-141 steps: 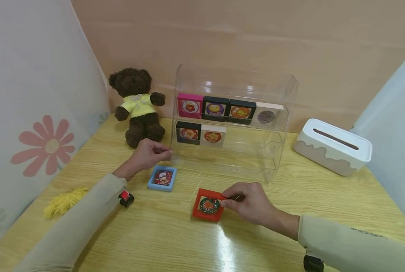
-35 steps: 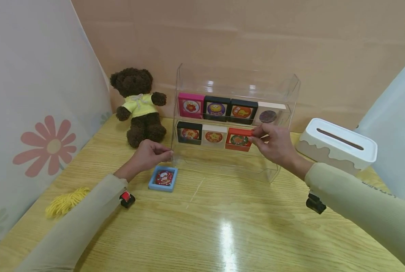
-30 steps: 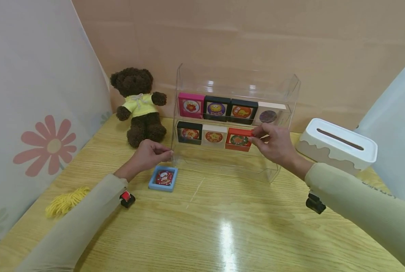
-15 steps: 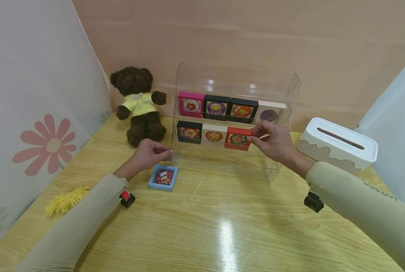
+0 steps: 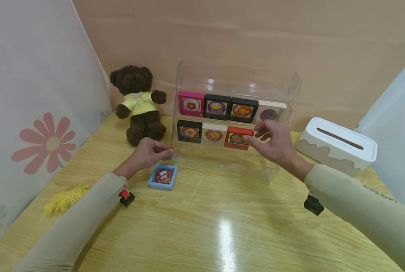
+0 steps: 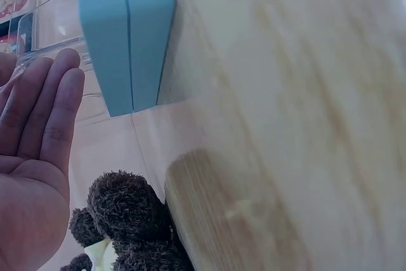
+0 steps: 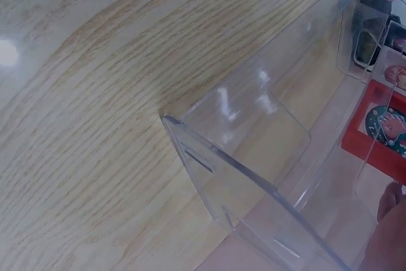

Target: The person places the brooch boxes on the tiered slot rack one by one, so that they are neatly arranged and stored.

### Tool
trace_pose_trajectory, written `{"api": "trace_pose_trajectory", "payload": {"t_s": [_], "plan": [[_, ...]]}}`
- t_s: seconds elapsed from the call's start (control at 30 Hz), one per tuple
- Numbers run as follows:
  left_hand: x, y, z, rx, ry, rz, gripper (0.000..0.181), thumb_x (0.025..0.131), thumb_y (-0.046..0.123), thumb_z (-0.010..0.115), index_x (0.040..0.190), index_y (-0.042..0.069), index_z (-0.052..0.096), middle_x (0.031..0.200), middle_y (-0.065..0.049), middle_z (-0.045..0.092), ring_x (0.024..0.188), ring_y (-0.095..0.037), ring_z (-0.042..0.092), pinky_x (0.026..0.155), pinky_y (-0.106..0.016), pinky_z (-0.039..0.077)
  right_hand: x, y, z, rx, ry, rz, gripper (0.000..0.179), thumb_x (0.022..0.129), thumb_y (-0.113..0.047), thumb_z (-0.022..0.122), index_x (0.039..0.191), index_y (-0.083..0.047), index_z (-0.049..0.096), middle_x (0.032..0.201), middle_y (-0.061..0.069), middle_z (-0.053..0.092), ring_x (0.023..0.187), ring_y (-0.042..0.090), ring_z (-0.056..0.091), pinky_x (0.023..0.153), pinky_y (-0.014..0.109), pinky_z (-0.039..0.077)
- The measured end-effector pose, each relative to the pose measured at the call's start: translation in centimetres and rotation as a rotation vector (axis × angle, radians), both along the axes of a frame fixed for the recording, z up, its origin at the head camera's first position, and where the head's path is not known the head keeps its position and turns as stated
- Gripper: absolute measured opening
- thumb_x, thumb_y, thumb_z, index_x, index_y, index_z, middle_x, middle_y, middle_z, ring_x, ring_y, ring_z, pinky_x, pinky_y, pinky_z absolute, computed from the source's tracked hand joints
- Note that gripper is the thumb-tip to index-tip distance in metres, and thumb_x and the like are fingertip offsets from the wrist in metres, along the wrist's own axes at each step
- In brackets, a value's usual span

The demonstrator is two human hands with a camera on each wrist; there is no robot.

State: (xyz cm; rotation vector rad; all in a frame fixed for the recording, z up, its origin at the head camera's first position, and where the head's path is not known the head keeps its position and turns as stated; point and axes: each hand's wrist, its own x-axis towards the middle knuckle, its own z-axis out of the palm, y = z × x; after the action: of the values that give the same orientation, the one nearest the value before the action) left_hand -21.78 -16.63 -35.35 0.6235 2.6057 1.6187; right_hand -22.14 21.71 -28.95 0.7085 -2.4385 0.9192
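A clear acrylic display rack (image 5: pixel 222 160) stands on the wooden table, with small square badge frames in two rows. My left hand (image 5: pixel 149 153) pinches the rack's lower left side panel between thumb and fingers; the left wrist view shows its palm. In the lower row a red frame (image 5: pixel 238 142) with a green round badge sits right of a white frame (image 5: pixel 214 135) and a black frame (image 5: pixel 189 132). My right hand (image 5: pixel 275 143) is at the red frame's right edge, thumb in front, fingers spread from the frame. A light blue frame (image 5: pixel 162 186) lies flat below my left hand.
Above, a row holds a pink frame (image 5: pixel 190 99), two black ones and a white one (image 5: pixel 272 105). A brown teddy bear (image 5: pixel 142 104) sits left of the rack. A tissue box (image 5: pixel 338 145) stands at right; yellow yarn (image 5: pixel 66 200) lies at left.
My right hand brought the red frame from the table up into the lower row, shifted it slightly left, then loosened its fingers from it. My left hand stays at the rack's side.
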Motion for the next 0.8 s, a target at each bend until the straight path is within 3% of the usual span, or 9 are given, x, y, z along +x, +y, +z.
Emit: {"api": "trace_pose_trajectory", "payload": {"t_s": [0.17, 0.4, 0.63, 0.8], "plan": [[0.0, 0.0, 0.0, 0.025, -0.028, -0.022, 0.019, 0.091, 0.008, 0.065, 0.095, -0.01, 0.071, 0.08, -0.015, 0.07, 0.075, -0.033, 0.069, 0.066, -0.034, 0.056, 0.3, -0.3, -0.7, -0.038, 0.118, -0.019, 0.028, 0.08, -0.018, 0.077, 0.09, 0.002, 0.061, 0.086, 0.012, 0.058, 0.079, 0.023, 0.056, 0.063, 0.035, 0.049], [-0.1, -0.2, 0.0, 0.039, -0.045, -0.044, 0.02, 0.091, 0.006, 0.064, 0.097, -0.012, 0.07, 0.083, -0.017, 0.07, 0.076, -0.034, 0.068, 0.068, -0.037, 0.056, 1.9, -1.8, -1.7, -0.12, 0.274, -0.005, 0.017, 0.082, -0.012, 0.071, 0.081, 0.001, 0.059, 0.081, 0.014, 0.05, 0.077, 0.027, 0.047, 0.066, 0.036, 0.035], [-0.3, -0.2, -0.2, 0.036, -0.057, -0.049, 0.022, 0.091, 0.009, 0.065, 0.098, -0.011, 0.07, 0.083, -0.017, 0.07, 0.076, -0.031, 0.069, 0.067, -0.037, 0.056, 3.7, -4.3, -3.4, -0.129, 0.227, 0.08, 0.008, 0.08, -0.007, 0.068, 0.079, -0.005, 0.06, 0.082, 0.006, 0.051, 0.074, 0.019, 0.047, 0.061, 0.031, 0.037], [-0.4, -0.3, -0.2, 0.034, -0.068, -0.046, 0.023, 0.091, 0.01, 0.065, 0.099, -0.011, 0.07, 0.083, -0.017, 0.07, 0.076, -0.032, 0.069, 0.068, -0.037, 0.056, 5.0, -6.0, -4.5, -0.108, 0.169, 0.124, 0.008, 0.079, -0.006, 0.067, 0.08, -0.007, 0.06, 0.081, 0.004, 0.052, 0.072, 0.021, 0.049, 0.056, 0.033, 0.04]]}}
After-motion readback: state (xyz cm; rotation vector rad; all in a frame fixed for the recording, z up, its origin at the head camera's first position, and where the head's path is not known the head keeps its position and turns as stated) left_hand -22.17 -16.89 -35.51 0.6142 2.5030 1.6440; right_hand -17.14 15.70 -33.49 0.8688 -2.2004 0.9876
